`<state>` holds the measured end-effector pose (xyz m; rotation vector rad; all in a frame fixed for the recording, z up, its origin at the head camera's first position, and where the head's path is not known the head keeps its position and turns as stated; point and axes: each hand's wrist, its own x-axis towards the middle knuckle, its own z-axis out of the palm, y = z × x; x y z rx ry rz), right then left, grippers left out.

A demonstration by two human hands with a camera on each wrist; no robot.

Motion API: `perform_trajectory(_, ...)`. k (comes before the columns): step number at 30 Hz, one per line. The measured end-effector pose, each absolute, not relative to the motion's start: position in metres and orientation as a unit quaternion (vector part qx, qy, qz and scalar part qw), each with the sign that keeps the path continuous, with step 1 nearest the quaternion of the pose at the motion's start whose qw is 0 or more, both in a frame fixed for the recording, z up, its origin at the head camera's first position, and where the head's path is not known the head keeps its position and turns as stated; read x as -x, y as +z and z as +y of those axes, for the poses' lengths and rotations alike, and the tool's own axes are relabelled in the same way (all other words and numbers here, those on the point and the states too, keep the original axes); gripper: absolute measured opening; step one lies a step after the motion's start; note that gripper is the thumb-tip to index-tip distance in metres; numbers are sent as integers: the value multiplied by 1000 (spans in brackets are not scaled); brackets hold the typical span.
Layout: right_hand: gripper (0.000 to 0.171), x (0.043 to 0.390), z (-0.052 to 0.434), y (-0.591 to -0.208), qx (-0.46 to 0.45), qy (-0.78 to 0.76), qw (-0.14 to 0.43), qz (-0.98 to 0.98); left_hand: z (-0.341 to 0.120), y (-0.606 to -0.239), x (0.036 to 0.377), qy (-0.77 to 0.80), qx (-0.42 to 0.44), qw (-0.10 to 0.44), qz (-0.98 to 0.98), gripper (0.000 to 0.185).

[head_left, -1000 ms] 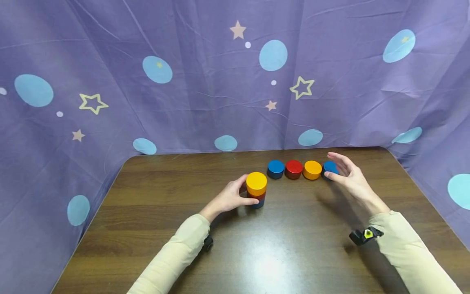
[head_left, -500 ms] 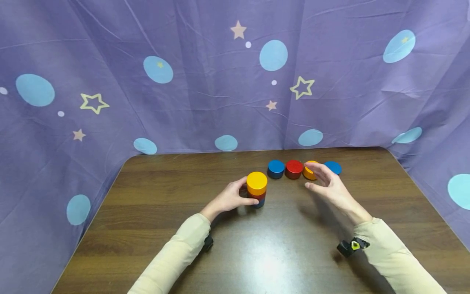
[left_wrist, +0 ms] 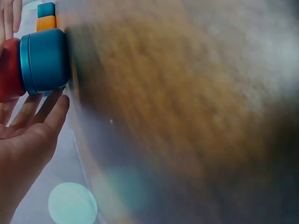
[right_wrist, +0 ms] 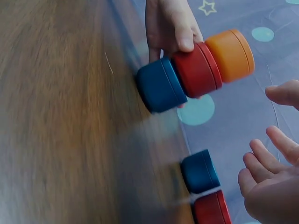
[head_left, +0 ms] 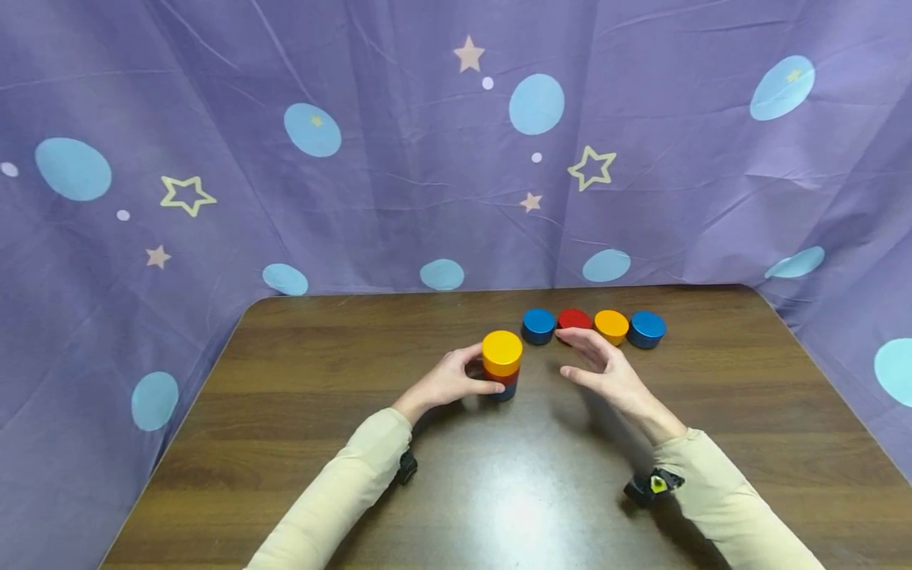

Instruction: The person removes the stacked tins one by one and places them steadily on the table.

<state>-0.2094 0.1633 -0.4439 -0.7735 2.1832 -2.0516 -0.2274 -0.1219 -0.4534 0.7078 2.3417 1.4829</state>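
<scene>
A stack of three round lidded tins stands on the table: blue tin (right_wrist: 161, 86) at the bottom, red tin (right_wrist: 196, 70) in the middle, yellow-orange tin (head_left: 502, 352) on top. My left hand (head_left: 452, 378) holds the stack from its left side, thumb at the front and fingers around the back. To the right of the stack, my right hand (head_left: 616, 384) hovers over the table with fingers spread in a loose curve and nothing between them. Its fingertips partly cover a red tin (head_left: 573, 318) of the back row in the head view.
Along the back of the wooden table (head_left: 321, 340) runs a row of single tins: a blue tin (head_left: 538, 326), the red one, a yellow-orange tin (head_left: 611, 325) and another blue tin (head_left: 647, 329). A purple patterned curtain (head_left: 399, 158) hangs behind the table edge.
My right hand has moved left from the rightmost blue tin, past the yellow-orange one, towards the stack, carrying nothing. My left hand keeps hold of the stack in place.
</scene>
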Motion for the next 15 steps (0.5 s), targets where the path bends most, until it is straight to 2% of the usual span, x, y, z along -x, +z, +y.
perform_trajectory(15, 53, 211, 135, -433, 275, -659, 56, 698, -121, -455, 230, 529, -248, 144, 799, 55)
